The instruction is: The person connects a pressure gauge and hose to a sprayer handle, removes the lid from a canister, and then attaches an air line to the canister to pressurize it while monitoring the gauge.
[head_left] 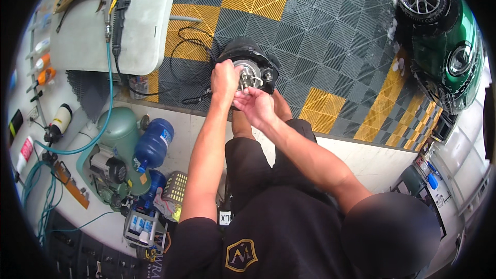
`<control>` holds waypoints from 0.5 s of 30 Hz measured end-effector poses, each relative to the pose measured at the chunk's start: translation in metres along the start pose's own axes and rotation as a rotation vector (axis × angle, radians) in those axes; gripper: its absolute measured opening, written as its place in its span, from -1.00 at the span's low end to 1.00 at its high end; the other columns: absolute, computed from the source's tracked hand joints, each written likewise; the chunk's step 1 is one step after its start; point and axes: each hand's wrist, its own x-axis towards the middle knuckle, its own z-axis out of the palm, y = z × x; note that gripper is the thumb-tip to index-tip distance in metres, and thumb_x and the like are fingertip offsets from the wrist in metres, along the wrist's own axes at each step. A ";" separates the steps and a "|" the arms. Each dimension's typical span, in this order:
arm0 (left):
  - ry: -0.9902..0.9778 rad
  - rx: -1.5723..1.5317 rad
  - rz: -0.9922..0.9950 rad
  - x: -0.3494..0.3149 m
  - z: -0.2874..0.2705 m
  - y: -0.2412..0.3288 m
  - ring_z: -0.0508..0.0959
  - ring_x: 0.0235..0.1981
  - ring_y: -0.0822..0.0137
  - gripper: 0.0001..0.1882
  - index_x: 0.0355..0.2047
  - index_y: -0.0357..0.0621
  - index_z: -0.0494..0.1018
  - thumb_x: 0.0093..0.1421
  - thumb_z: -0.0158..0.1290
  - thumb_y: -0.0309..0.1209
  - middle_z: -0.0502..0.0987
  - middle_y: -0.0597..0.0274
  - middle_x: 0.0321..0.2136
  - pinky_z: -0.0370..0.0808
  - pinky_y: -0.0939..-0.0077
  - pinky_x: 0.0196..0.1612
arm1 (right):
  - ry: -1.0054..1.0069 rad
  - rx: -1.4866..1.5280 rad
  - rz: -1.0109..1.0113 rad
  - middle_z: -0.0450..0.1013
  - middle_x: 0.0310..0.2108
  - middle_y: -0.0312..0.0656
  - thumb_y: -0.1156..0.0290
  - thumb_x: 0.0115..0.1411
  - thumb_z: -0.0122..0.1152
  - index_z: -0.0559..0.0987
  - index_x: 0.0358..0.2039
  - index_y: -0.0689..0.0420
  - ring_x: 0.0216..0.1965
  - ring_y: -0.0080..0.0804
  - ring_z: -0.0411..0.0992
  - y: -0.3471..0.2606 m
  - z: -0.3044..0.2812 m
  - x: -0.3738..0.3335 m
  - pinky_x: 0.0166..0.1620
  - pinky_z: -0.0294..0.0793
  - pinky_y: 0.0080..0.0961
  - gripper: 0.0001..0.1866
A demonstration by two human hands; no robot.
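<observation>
Between my legs stands a black, rounded machine [240,46] with its top open. A silver, round metal assembly [251,70] with small fittings shows inside it. My left hand [224,81] is closed at the left side of this metal part, thumb and fingers bent inward; what it grips is hidden. My right hand [257,106] comes from below, its fingertips pinched together at the lower edge of the metal part. Whatever lies between those fingertips is too small to name. A thin black cable [178,51] loops on the floor left of the machine.
A pale folding table [139,46] at the upper left carries a black spray gun [120,20]. A teal hose [110,98] hangs off it. Below stand a green compressor [119,129] and a blue water jug [155,142]. A green car [460,51] is at the right.
</observation>
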 end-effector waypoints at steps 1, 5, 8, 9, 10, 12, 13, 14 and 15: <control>-0.021 -0.050 -0.001 0.005 -0.003 -0.002 0.64 -0.40 -0.17 -0.62 -0.51 -0.30 0.56 0.16 0.29 -0.17 0.61 -0.19 -0.50 0.55 0.02 -0.30 | 0.008 0.079 0.028 0.58 -0.33 0.05 0.41 0.40 -0.13 0.46 -0.35 0.20 -0.28 -0.13 0.58 0.004 0.003 0.000 -0.12 0.60 -0.25 -0.77; -0.037 -0.199 -0.011 0.006 -0.026 -0.017 0.66 -0.43 -0.04 -0.69 -0.39 -0.29 0.62 0.25 0.17 -0.23 0.62 -0.13 -0.51 0.56 0.16 -0.31 | -0.053 0.076 -0.045 0.60 -0.28 0.08 0.39 0.42 -0.15 0.46 -0.33 0.20 -0.22 -0.11 0.61 0.011 0.013 0.002 -0.17 0.60 -0.31 -0.76; -0.156 -0.326 -0.069 -0.005 -0.038 -0.027 0.70 -0.39 0.32 -0.80 -0.19 -0.27 0.63 0.29 0.09 -0.43 0.70 0.02 -0.38 0.59 0.41 -0.29 | -0.048 -0.019 -0.059 0.61 -0.29 0.07 0.39 0.42 -0.14 0.46 -0.33 0.19 -0.23 -0.15 0.62 0.006 0.019 0.002 -0.19 0.60 -0.34 -0.76; -0.175 -0.346 -0.043 -0.011 -0.039 -0.028 0.70 -0.37 0.31 -0.79 -0.16 -0.27 0.63 0.29 0.09 -0.44 0.70 0.00 -0.37 0.59 0.40 -0.27 | -0.061 -0.091 -0.068 0.61 -0.30 0.06 0.39 0.41 -0.14 0.46 -0.33 0.19 -0.23 -0.17 0.62 0.003 0.020 0.003 -0.20 0.60 -0.34 -0.76; -0.185 -0.369 -0.013 -0.015 -0.040 -0.030 0.71 -0.35 0.31 -0.79 -0.14 -0.27 0.63 0.28 0.09 -0.46 0.70 -0.02 -0.35 0.60 0.40 -0.26 | -0.045 -0.173 -0.074 0.62 -0.31 0.05 0.39 0.41 -0.14 0.47 -0.33 0.19 -0.23 -0.19 0.62 -0.001 0.022 0.003 -0.20 0.60 -0.35 -0.76; -0.150 -0.258 0.191 -0.023 -0.038 -0.030 0.71 -0.27 0.25 -0.72 -0.05 -0.26 0.61 0.24 0.07 -0.56 0.69 -0.06 -0.23 0.61 0.35 -0.17 | -0.066 -0.162 -0.077 0.62 -0.33 0.02 0.39 0.40 -0.13 0.48 -0.32 0.19 -0.28 -0.25 0.61 -0.007 0.026 0.004 -0.21 0.59 -0.37 -0.77; -0.153 -0.367 0.153 -0.024 -0.037 -0.030 0.71 -0.25 0.23 -0.70 -0.04 -0.26 0.60 0.22 0.07 -0.59 0.69 -0.06 -0.20 0.61 0.35 -0.16 | -0.063 -0.167 -0.084 0.62 -0.33 0.02 0.39 0.40 -0.13 0.48 -0.33 0.19 -0.29 -0.26 0.61 -0.009 0.028 0.004 -0.22 0.59 -0.38 -0.77; -0.200 -0.463 0.070 -0.025 -0.036 -0.030 0.71 -0.23 0.22 -0.67 -0.02 -0.25 0.59 0.20 0.07 -0.63 0.68 -0.06 -0.17 0.61 0.35 -0.15 | -0.045 -0.176 -0.090 0.62 -0.33 0.01 0.39 0.40 -0.13 0.48 -0.33 0.19 -0.31 -0.26 0.60 -0.010 0.030 0.003 -0.22 0.59 -0.38 -0.77; -0.188 -0.476 0.064 -0.026 -0.036 -0.031 0.70 -0.22 0.21 -0.66 -0.01 -0.26 0.58 0.20 0.07 -0.64 0.68 -0.05 -0.17 0.61 0.36 -0.15 | -0.049 -0.159 -0.067 0.62 -0.34 -0.02 0.38 0.41 -0.13 0.47 -0.33 0.17 -0.33 -0.28 0.58 -0.010 0.031 0.002 -0.24 0.58 -0.39 -0.77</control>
